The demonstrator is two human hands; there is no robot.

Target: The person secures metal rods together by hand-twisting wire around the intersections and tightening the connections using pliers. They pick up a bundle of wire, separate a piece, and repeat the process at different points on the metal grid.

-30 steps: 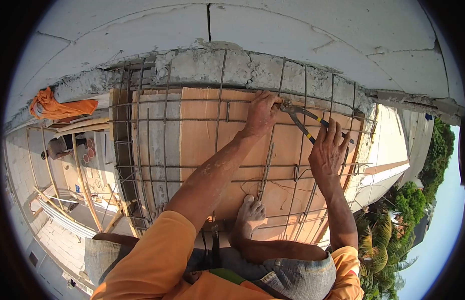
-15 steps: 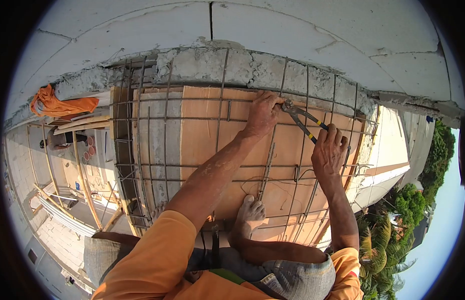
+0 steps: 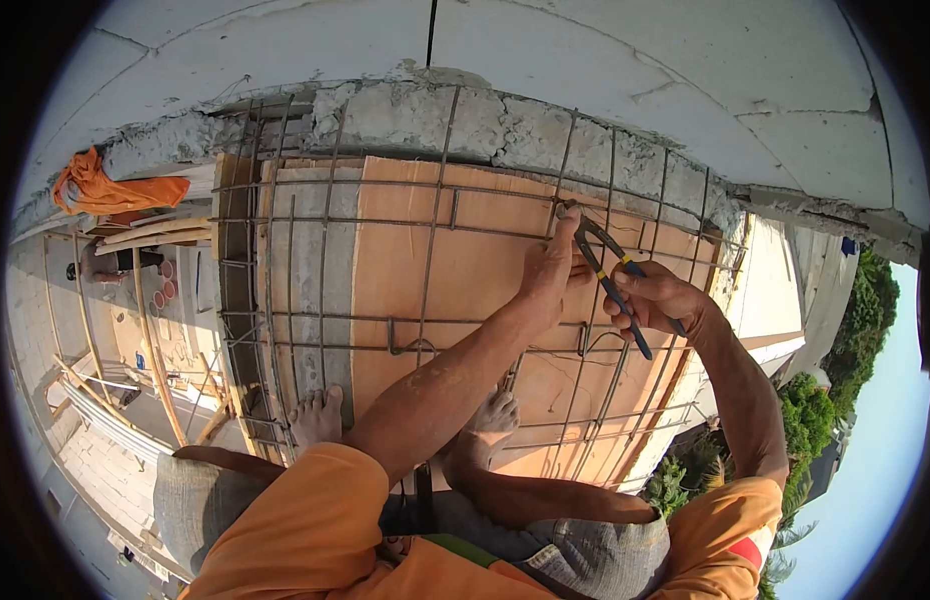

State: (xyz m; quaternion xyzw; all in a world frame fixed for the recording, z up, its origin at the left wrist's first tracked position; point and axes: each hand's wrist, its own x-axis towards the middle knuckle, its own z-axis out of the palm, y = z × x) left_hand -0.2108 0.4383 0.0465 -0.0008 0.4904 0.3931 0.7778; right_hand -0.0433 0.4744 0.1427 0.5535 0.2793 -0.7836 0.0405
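Observation:
My left hand (image 3: 552, 262) reaches up to a crossing of the rebar grid (image 3: 435, 225) and pinches at it, beside the jaws of the pliers. My right hand (image 3: 657, 297) grips the black-and-yellow handles of the pliers (image 3: 610, 275), whose jaws sit at the same rebar crossing near the top of the mesh. The mesh lies over a plywood form board (image 3: 465, 280). Whether a tie wire is between my left fingers cannot be made out. My bare feet (image 3: 318, 415) rest on the lower bars.
A rough concrete beam (image 3: 415, 120) and white block wall run above the mesh. An orange cloth (image 3: 110, 192) hangs at the left. Far below at the left are timber props, a floor and a person (image 3: 110, 268). Treetops (image 3: 810, 400) and open sky lie at the right beyond the edge.
My right hand has turned over and closed around the plier handles, swinging them downward. My left hand shifted slightly right on the crossing. The view tilted, bringing my left foot into sight.

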